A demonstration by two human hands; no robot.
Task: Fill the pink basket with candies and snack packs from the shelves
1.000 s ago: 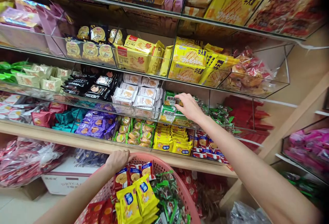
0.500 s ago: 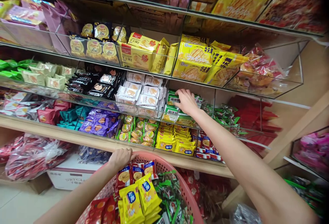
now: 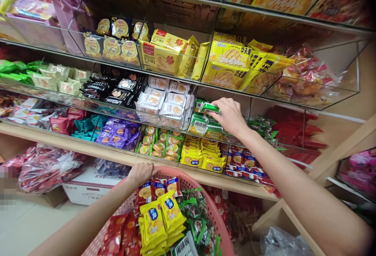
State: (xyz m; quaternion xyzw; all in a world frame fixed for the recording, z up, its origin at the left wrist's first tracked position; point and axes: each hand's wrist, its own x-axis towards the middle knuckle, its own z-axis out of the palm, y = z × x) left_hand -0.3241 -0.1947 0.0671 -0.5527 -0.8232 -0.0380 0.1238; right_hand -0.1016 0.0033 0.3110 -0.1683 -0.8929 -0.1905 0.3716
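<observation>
My right hand (image 3: pixel 230 116) pinches a small green packet (image 3: pixel 210 108), raised at the front of a shelf bin that holds green-and-white packets (image 3: pixel 199 124). My left hand (image 3: pixel 142 173) is closed on the rim of a pink plastic basket (image 3: pixel 216 205) below the shelves. Inside the basket lie yellow packets (image 3: pixel 153 226), red packets (image 3: pixel 117 234), red-and-blue packets (image 3: pixel 146 192), green-wrapped pieces (image 3: pixel 198 219) and one green-and-white packet (image 3: pixel 185 247).
White packets (image 3: pixel 173 105) fill the bin left of my right hand. Clear dividers and a wooden shelf edge (image 3: pixel 117 156) run across. A white box (image 3: pixel 85 191) and bagged goods (image 3: pixel 47 168) sit low at left.
My right hand has lifted a green packet from the bin, where it was resting on the packets before. My left hand still holds the basket rim. The view has shifted slightly.
</observation>
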